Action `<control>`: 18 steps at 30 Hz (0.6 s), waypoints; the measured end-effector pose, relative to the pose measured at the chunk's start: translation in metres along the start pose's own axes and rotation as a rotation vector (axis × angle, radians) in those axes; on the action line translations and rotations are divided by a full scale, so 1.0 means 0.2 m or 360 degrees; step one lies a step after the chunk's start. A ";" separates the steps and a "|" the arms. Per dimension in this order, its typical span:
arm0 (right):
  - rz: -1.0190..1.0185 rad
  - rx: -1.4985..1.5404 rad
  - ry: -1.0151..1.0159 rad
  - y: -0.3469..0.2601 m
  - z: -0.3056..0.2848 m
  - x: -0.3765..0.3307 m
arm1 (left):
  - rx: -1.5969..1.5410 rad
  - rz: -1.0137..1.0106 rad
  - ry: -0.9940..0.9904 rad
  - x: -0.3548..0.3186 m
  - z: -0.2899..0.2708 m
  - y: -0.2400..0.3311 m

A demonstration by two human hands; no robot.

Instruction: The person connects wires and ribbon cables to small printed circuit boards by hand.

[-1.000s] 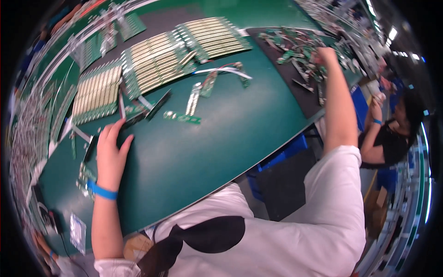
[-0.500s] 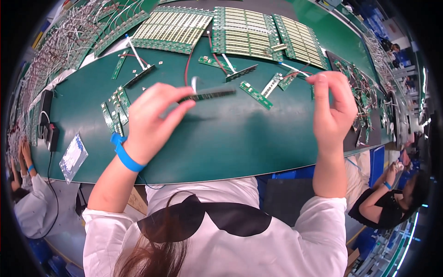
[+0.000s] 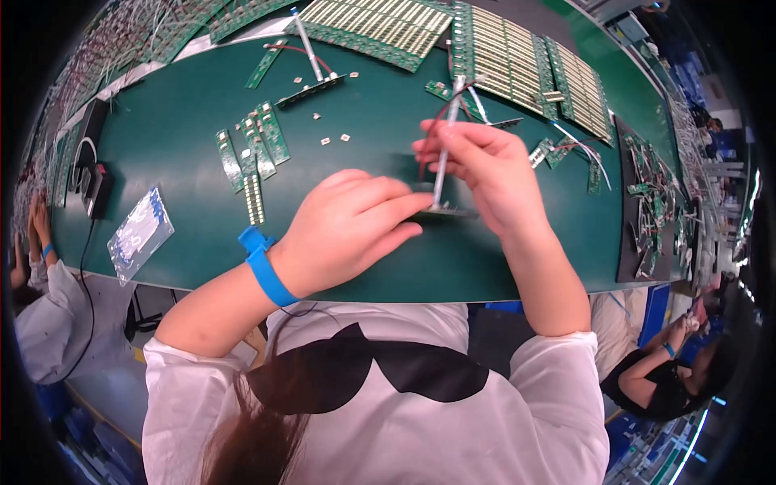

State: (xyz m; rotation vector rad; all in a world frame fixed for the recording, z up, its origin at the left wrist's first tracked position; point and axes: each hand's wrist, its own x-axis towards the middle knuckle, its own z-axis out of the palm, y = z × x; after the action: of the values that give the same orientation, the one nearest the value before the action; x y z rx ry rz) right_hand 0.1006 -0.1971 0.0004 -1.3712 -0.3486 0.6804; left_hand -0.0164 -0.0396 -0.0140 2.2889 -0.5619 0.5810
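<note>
A narrow circuit board (image 3: pixel 446 212) is held edge-on above the table by my left hand (image 3: pixel 352 230), its fingers closed at the board's left end. From this board rises a white flat cable (image 3: pixel 441 174), pinched between the fingers of my right hand (image 3: pixel 491 171). Dark red wires (image 3: pixel 428 149) run beside the cable near the right fingertips. A blue strap (image 3: pixel 268 267) circles my left wrist. Left of my hands lie several narrow green boards (image 3: pixel 263 141), and a few tiny square parts (image 3: pixel 345 137) are scattered beyond them.
Large green board panels (image 3: pixel 505 52) line the far side of the table. Another cabled board (image 3: pixel 311 89) lies before them. At right is a dark mat (image 3: pixel 630 234) heaped with wired boards. A clear bag (image 3: pixel 141 234) and a black box (image 3: pixel 99 190) are at left. People sit on both sides.
My right hand has come in leftward and now grips the cable on the board. My left hand has moved right with the board. The view has shifted, too.
</note>
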 end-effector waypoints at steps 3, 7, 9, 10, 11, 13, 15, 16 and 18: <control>0.0076 0.0095 0.0017 0.00 -0.05 0.00 | 0.0103 -0.0193 0.0036 -0.02 -0.05 0.00; 0.0061 -0.0179 0.0103 0.00 -0.09 0.00 | 0.0284 -0.0721 0.0268 -0.14 -0.24 -0.16; 0.0141 -0.0294 0.0120 -0.02 -0.09 -0.01 | 0.0595 -0.0810 0.0231 -0.17 -0.31 -0.25; 0.0142 -0.0269 0.0068 -0.02 -0.07 -0.01 | 0.0761 -0.0779 0.0258 -0.18 -0.32 -0.29; 0.0147 -0.0272 0.0052 -0.01 -0.06 -0.01 | 0.0927 -0.0746 0.0287 -0.18 -0.31 -0.33; 0.0166 -0.0208 -0.0049 0.00 -0.07 0.01 | 0.0921 -0.0872 0.0244 -0.16 -0.31 -0.42; 0.0179 -0.0241 -0.0036 0.00 -0.07 0.01 | 0.0896 -0.0974 0.0190 -0.13 -0.30 -0.49; 0.0189 -0.0266 -0.0023 0.01 -0.07 0.00 | 0.0813 -0.1031 0.0177 -0.12 -0.31 -0.52; 0.0177 -0.0263 -0.0006 0.02 -0.07 0.00 | 0.0701 -0.1083 0.0195 -0.11 -0.30 -0.52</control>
State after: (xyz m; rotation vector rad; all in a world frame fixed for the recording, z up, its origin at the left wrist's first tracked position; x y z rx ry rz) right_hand 0.1080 -0.2074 -0.0059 -1.5555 -0.3398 0.7591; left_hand 0.0084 0.0776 -0.0404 2.6116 0.4491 0.5232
